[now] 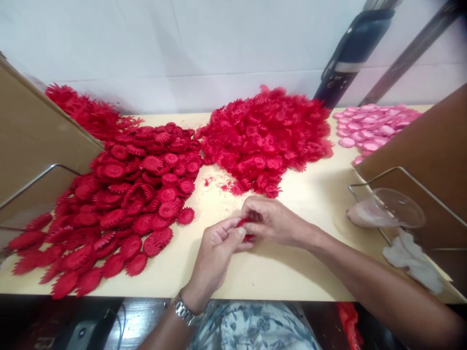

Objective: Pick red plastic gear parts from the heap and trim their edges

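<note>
Over the table's front middle, my left hand [219, 245] and my right hand [272, 221] meet, fingers pinched around a small red fabric flower [248, 224]. Most of that flower is hidden by my fingers. Left of my hands spreads a pile of round red flower pieces with notched edges [153, 189], lying mostly flat. Beyond my fingertips rises a heap of looser, frilled red flower pieces [270, 131]. Small red scraps [222, 184] lie between the heap and my hands.
Cardboard panels stand at left [40, 112] and right [419, 146], with wire frames by them. A clear plastic cup [379, 211] lies tipped at right, near a crumpled white cloth [416, 260]. Pink discs [375, 126] and red petal strips [87, 112] sit farther back.
</note>
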Motion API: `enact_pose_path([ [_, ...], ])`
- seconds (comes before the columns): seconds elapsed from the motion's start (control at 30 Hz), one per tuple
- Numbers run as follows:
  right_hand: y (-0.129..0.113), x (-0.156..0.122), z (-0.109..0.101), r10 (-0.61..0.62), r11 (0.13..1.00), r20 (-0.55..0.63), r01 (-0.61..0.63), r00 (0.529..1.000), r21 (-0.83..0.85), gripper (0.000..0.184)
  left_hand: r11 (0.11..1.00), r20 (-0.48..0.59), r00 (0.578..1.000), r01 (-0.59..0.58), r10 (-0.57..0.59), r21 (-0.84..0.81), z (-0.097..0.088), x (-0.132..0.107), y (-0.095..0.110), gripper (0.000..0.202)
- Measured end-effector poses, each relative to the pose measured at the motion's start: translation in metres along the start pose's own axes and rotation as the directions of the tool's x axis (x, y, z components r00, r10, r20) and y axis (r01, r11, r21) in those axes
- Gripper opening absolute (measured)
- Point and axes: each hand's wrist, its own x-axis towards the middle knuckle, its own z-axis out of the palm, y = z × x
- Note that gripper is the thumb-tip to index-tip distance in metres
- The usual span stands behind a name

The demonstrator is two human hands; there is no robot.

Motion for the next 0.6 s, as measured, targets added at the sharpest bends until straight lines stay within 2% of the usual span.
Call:
enact_pose_path([
  [0.1,0.000,-0.002,0.001,0.076,0.990,0.037,-0.080,0.996,0.116,0.014,0.998,-0.014,0.999,-0.039,0.039,0.042,-0.001,-0.002,-0.002,0.025],
  [0.2,-0.001,-0.003,0.002,0.073,0.987,0.023,-0.075,0.997,0.139,0.011,0.996,-0.041,0.998,-0.052,0.055,0.078,-0.002,-0.002,-0.002,0.020],
  [0.37,0.000,-0.004,0.007,-0.086,0.996,-0.062,0.085,0.994,-0.018,0.012,0.988,-0.068,0.994,-0.075,0.085,0.136,-0.007,0.001,-0.007,0.020],
  [0.47,0.002,-0.005,0.011,-0.189,0.979,-0.119,0.178,0.975,-0.099,0.011,0.985,-0.061,0.994,-0.082,0.092,0.153,-0.008,0.001,-0.011,0.021],
  [0.6,0.002,-0.005,0.014,-0.270,0.955,-0.174,0.242,0.947,-0.169,0.010,0.983,-0.054,0.992,-0.108,0.118,0.151,-0.006,0.000,-0.011,0.020],
])
